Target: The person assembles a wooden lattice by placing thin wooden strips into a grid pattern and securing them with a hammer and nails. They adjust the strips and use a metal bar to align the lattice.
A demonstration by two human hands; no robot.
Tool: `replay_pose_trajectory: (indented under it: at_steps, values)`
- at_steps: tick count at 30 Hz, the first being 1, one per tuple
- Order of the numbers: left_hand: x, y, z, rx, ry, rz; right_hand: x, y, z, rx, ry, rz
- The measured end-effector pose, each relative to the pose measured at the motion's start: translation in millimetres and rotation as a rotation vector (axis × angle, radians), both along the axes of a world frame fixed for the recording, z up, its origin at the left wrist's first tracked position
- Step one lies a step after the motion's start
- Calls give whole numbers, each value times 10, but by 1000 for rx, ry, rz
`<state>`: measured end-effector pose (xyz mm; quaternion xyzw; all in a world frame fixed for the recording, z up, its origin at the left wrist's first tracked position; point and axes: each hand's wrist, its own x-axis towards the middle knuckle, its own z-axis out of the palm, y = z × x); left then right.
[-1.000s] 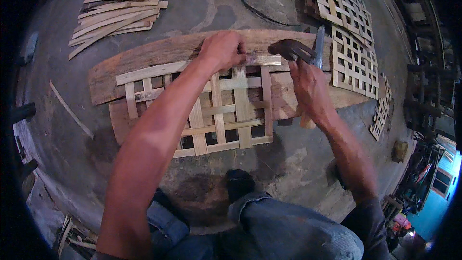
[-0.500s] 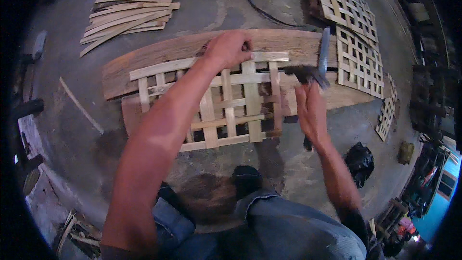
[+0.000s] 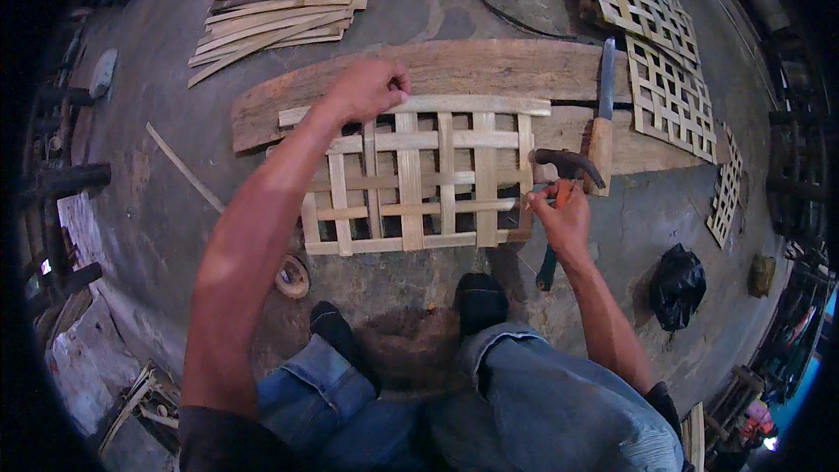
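Note:
A woven lattice panel of pale bamboo strips lies flat on a long wooden plank on the ground. My left hand presses on the panel's top rail near its left end, fingers curled. My right hand is at the panel's right edge, gripping a hammer with a dark head and a teal handle; something small and thin shows between the fingers. A big knife with a wooden handle rests on the plank just right of the panel.
Loose bamboo strips lie in a pile at the upper left. Finished lattice panels are stacked at the upper right, another leaning further right. A black bag sits on the ground at right. My feet and knees are below the panel.
The hammer came down from near the panel's upper right corner to its right edge. My left hand stays on the top rail. The view shifted, so the panel sits more central.

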<state>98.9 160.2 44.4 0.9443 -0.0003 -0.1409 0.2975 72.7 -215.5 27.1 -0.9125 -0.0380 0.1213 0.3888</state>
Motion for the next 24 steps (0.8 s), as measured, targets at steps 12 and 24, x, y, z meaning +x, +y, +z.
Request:
replay_pose_trajectory:
  at_steps: [12,24]
  values:
    - [-414,-400,44,123,-38,3,-406,-309,-243,-126,-2,72]
    - [-528,-489,65,-33,41,184,436,32,452,-173,-332,438]
